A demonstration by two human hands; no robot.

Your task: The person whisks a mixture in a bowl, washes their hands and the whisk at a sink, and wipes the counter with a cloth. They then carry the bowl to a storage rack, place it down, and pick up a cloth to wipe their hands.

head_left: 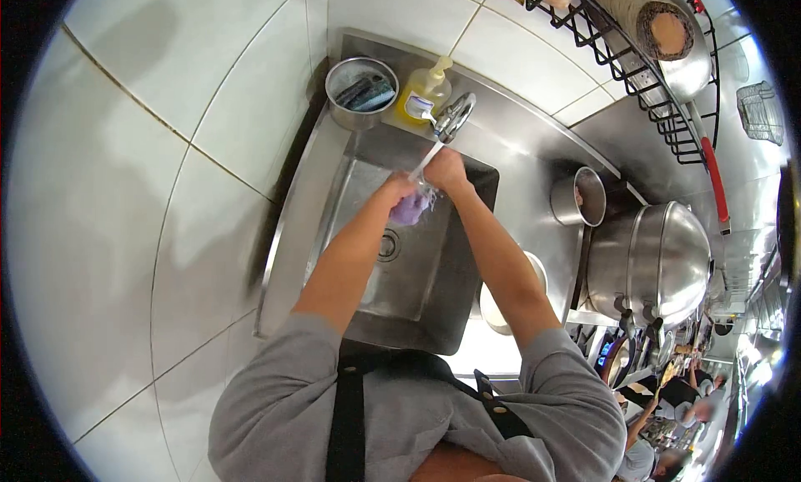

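A purple cloth (409,209) hangs under the running water over the steel sink (400,294). My left hand (399,186) is closed on it from the left side. Beside the stream, my right hand (445,168) has its fingers curled close to the cloth; whether it grips the cloth cannot be made out. Water falls from the chrome faucet (455,117) between and over both hands. Behind the hands stands a soap bottle (424,91) with yellow liquid and a pump top.
A metal pot (355,115) with dark scrubbing pads stands at the back left corner. At right are a small steel pot (567,200), a white plate (492,308) and a large domed steamer (647,252). A black wire rack (634,85) hangs above. People work at far lower right.
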